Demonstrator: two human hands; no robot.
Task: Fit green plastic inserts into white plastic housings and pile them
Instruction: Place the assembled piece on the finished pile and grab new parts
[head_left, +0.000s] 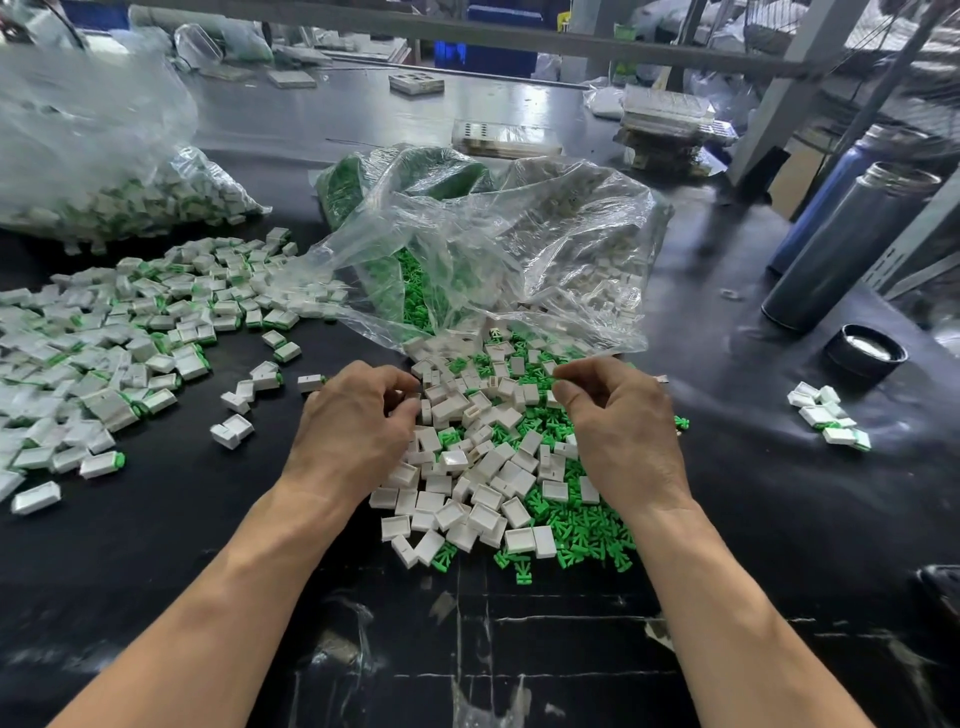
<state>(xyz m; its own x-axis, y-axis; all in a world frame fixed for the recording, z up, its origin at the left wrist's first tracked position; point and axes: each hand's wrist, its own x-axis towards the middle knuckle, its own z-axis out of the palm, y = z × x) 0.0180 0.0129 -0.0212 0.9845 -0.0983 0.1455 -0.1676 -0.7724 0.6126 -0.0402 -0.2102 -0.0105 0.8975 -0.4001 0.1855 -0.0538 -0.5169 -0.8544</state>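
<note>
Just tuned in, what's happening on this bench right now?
A person is assembling small parts on a black table. Both hands work over a mixed heap of white plastic housings and loose green plastic inserts that spills from a crumpled clear plastic bag. The left hand curls its fingers into the white housings; the right hand pinches at its fingertips, though what it holds is hidden. A wide pile of finished white-and-green pieces lies to the left.

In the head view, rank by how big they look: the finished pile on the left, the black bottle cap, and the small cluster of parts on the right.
1. Finished pile, by far the largest.
2. Black bottle cap and small cluster look about alike; unranked.
</note>
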